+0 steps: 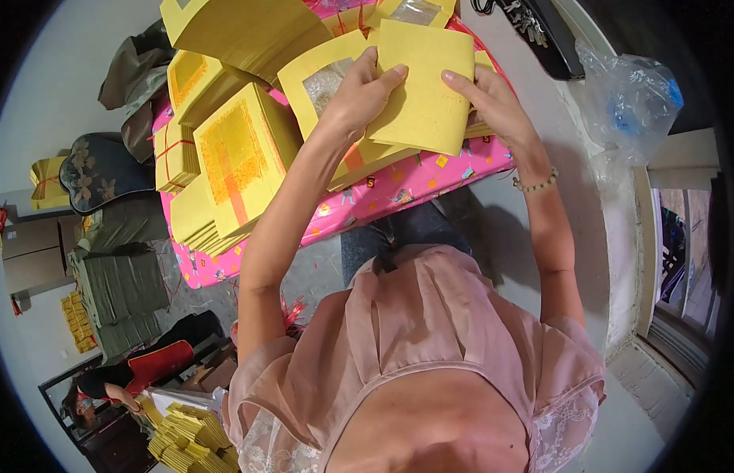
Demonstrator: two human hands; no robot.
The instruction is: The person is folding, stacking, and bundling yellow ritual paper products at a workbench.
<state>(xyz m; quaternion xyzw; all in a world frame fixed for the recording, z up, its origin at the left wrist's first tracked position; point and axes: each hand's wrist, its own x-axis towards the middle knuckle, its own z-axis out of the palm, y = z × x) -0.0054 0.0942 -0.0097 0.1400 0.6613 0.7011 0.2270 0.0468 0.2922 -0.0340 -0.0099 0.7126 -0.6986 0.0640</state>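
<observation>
A piece of yellow paper (427,94), seemingly folded, is held up over the table between my two hands. My left hand (365,93) pinches its left edge, with the thumb lying on the front. At the right edge, my right hand (493,98) grips it with the thumb in front and the fingers behind. Behind my left hand lies a yellow sheet with a silvery square (324,88). To the left, a thick stack of yellow paper (239,158) bears a gold-orange square and a red stripe. How many layers I hold, I cannot tell.
A pink patterned cover (398,188) lies over the table. Red-tied yellow bundles (176,154) sit at its left side. Clear plastic bags (631,102) hang at the right wall. At the lower left, another person (107,390) works beside heaped yellow paper (192,437).
</observation>
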